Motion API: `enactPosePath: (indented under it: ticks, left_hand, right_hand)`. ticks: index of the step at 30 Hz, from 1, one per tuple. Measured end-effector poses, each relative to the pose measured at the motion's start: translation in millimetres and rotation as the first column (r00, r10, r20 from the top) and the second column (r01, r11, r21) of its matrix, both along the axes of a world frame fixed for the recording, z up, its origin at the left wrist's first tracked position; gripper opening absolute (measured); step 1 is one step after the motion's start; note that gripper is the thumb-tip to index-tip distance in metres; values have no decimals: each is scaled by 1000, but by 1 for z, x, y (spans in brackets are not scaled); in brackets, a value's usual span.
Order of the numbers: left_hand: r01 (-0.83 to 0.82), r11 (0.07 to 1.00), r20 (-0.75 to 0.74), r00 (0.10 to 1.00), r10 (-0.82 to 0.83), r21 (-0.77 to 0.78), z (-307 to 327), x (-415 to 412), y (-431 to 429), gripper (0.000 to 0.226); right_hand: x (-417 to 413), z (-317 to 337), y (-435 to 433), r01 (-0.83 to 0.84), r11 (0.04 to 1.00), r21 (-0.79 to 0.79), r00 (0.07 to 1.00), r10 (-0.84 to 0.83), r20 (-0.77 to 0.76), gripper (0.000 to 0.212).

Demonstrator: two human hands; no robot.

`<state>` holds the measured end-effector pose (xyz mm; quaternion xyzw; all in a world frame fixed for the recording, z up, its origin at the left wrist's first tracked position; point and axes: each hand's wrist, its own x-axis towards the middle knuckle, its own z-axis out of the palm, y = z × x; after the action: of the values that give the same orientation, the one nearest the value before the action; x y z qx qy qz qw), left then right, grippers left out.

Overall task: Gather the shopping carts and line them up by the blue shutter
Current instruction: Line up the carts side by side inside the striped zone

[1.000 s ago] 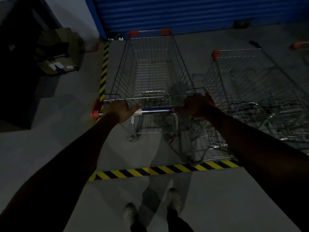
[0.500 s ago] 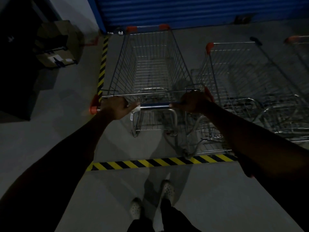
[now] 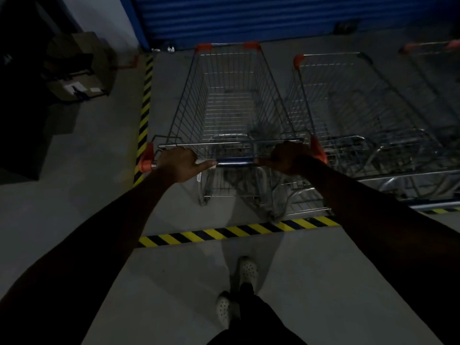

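Left hand (image 3: pixel 178 164) and right hand (image 3: pixel 288 158) gripping cart handle (image 3: pixel 235 161), shopping cart (image 3: pixel 231 103) facing blue shutter (image 3: pixel 249 16), second cart (image 3: pixel 361 115) standing just beside.

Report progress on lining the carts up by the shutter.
Done: a second cart stands on the right, nose toward the blue shutter; part of a third cart shows beyond it. In hand: the left hand and right hand grip the handle of the leftmost cart, inside the striped floor tape, its nose near the shutter. Left: squaring it and letting go; any carts elsewhere are out of view.
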<state>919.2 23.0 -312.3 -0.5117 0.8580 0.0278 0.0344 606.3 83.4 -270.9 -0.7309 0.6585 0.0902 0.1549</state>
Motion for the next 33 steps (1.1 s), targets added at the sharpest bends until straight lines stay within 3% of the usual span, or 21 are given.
enactPosePath:
  ticks: [8,17,26,33]
  left_hand:
    - [3,1000,-9,1000,-3,0,2,6,50,91]
    - [-20,1000,-8,1000,20,6,-1,12,88,89]
    - [-87,995,29,996,86,51,3,5,125,112]
    - [-90,993,35,996,87,75,6,2,147,88]
  right_hand:
    - [5,-1,44,-14,1000,-5,998,14,69,71]
    - [1,-15,68,-65,998,-12,995,65,80,77]
    - [-2,-18,94,-69,998,5,992,68,110,79]
    - [-1,-5,120,-67,997,38,974,57,220,68]
